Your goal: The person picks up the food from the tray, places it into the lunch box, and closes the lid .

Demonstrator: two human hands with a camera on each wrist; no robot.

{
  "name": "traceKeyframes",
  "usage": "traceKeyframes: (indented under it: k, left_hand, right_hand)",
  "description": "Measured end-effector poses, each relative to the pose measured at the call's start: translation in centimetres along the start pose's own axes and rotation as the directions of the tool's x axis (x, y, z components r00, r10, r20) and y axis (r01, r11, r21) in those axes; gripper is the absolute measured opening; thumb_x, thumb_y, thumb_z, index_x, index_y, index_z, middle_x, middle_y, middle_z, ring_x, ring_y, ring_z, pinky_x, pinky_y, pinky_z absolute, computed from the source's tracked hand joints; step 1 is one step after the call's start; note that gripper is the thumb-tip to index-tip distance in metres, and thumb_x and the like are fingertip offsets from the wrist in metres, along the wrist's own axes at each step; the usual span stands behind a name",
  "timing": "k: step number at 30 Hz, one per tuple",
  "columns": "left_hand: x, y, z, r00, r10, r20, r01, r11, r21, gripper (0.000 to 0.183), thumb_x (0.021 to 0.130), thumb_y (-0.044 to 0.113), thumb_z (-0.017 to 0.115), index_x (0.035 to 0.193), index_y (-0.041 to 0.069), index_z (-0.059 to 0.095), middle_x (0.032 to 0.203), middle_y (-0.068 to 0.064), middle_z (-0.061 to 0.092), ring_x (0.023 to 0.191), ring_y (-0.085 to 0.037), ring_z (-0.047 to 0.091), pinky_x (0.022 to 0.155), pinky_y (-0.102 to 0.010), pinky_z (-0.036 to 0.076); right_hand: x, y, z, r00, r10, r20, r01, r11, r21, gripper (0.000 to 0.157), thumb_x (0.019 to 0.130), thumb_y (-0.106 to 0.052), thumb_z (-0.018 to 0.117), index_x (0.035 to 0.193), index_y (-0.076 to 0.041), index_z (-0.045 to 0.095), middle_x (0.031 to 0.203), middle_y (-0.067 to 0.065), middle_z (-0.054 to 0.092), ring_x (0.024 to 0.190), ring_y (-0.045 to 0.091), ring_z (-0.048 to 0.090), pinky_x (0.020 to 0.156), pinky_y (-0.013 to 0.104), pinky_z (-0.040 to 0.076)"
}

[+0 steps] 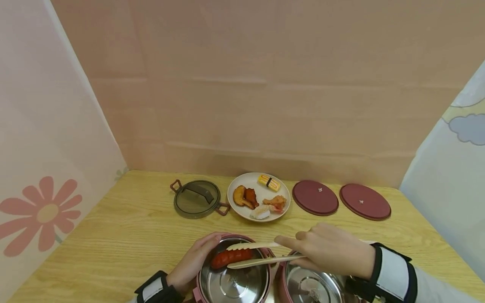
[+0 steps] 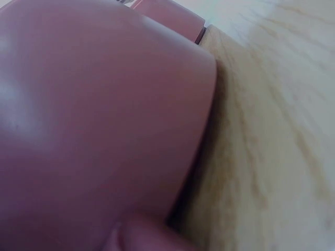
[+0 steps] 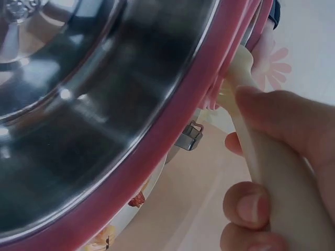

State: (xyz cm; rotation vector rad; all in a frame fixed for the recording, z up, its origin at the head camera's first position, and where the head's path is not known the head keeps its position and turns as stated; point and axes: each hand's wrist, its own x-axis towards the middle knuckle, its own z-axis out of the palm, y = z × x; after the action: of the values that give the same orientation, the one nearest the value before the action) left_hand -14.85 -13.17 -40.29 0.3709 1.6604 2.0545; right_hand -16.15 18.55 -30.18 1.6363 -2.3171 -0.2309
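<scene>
Sausage (image 1: 231, 257) is down inside the left pink pot (image 1: 267, 273), lying up against the far part of the steel wall with one tong arm on each side of it. The right hand (image 1: 323, 252) has its fingers and thumb wrapped round the pale tongs (image 1: 261, 261), which come in low and sideways over the rim, I'd guess because that lines the arms up with the sausage's length. Honestly can't tell if the tips are actually squeezing it or just sitting round it; the left end pokes out past them. Left hand (image 1: 198, 256) is laid along the outside of that same pot, fingers pretty straight near the rim, probably so the pot doesn't scoot around while the tongs are in there. So the hands are apart, one on each side of the pot. Second pot (image 1: 308, 286) sits right beside it under the right forearm, close enough for a short reach between the two I reckon. Back by the wall there's a plate (image 1: 232, 198) of food pieces (image 1: 274, 202), with a glass lid (image 1: 197, 210) to its left and two maroon lids (image 1: 314, 200) to its right, likely parked there to keep the front free for working.
</scene>
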Motion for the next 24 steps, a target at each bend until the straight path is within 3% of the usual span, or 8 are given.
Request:
traceKeyframes:
  k: [3, 7, 10, 14, 17, 24]
  left_hand:
    - [0.0, 0.0, 0.0, 1.000, 0.000, 0.019, 0.000, 1.000, -0.024, 0.052, 0.106, 0.039, 0.032, 0.145, 0.004, 0.042, 0.139, -0.015, 0.051, 0.119, -0.023, 0.057, 0.097, -0.040, 0.050]
    - [0.0, 0.1, 0.0, 1.000, 0.016, -0.002, -0.016, 0.999, 0.031, 0.053, 0.105, 0.040, 0.036, 0.144, 0.004, 0.044, 0.137, -0.013, 0.054, 0.119, -0.020, 0.056, 0.098, -0.036, 0.049]
    - [0.0, 0.0, 0.1, 0.999, 0.017, -0.031, -0.015, 0.997, 0.079, 0.052, 0.104, 0.041, 0.038, 0.142, 0.005, 0.047, 0.136, -0.011, 0.055, 0.119, -0.018, 0.055, 0.099, -0.034, 0.048]
    - [0.1, 0.0, 0.2, 0.999, 0.022, -0.027, -0.020, 0.997, 0.070, 0.053, 0.105, 0.041, 0.036, 0.143, 0.005, 0.046, 0.137, -0.011, 0.054, 0.120, -0.018, 0.054, 0.099, -0.034, 0.048]
    - [0.1, 0.0, 0.1, 0.999, 0.031, -0.017, -0.030, 0.998, 0.053, 0.054, 0.105, 0.040, 0.036, 0.143, 0.003, 0.044, 0.137, -0.013, 0.054, 0.121, -0.019, 0.055, 0.097, -0.036, 0.049]
    - [-0.1, -0.1, 0.1, 0.997, 0.011, -0.071, -0.007, 0.999, 0.053, 0.055, 0.103, 0.040, 0.041, 0.140, 0.000, 0.045, 0.126, -0.012, 0.061, 0.113, -0.017, 0.059, 0.094, -0.035, 0.051]
  right_hand:
    - [0.3, 0.4, 0.0, 0.999, 0.011, 0.036, -0.014, 0.997, 0.082, 0.047, 0.087, -0.040, 0.071, 0.125, -0.017, 0.057, 0.060, -0.015, 0.044, 0.044, -0.006, 0.024, 0.043, 0.010, 0.016]
    - [0.2, 0.7, 0.2, 0.999, 0.019, 0.042, -0.025, 0.988, 0.155, 0.048, 0.088, -0.039, 0.070, 0.127, -0.016, 0.056, 0.059, -0.018, 0.041, 0.046, -0.009, 0.027, 0.044, 0.009, 0.019]
    - [0.0, 0.8, 0.4, 1.000, 0.016, 0.024, -0.020, 0.986, 0.166, 0.049, 0.089, -0.040, 0.069, 0.128, -0.015, 0.056, 0.059, -0.019, 0.041, 0.047, -0.010, 0.028, 0.044, 0.009, 0.018]
    - [-0.3, 1.0, 0.5, 0.999, 0.027, 0.018, -0.030, 0.981, 0.194, 0.049, 0.090, -0.042, 0.067, 0.129, -0.015, 0.056, 0.060, -0.020, 0.044, 0.048, -0.012, 0.028, 0.045, 0.007, 0.020]
    - [-0.4, 1.1, 0.4, 0.999, 0.043, 0.030, -0.049, 0.974, 0.219, 0.048, 0.091, -0.043, 0.066, 0.129, -0.015, 0.057, 0.059, -0.021, 0.040, 0.047, -0.012, 0.024, 0.044, 0.007, 0.019]
    - [-0.7, 1.6, 0.3, 0.996, 0.069, 0.059, -0.083, 0.954, 0.287, 0.047, 0.091, -0.042, 0.066, 0.129, -0.016, 0.058, 0.059, -0.023, 0.028, 0.048, -0.012, 0.020, 0.045, 0.008, 0.017]
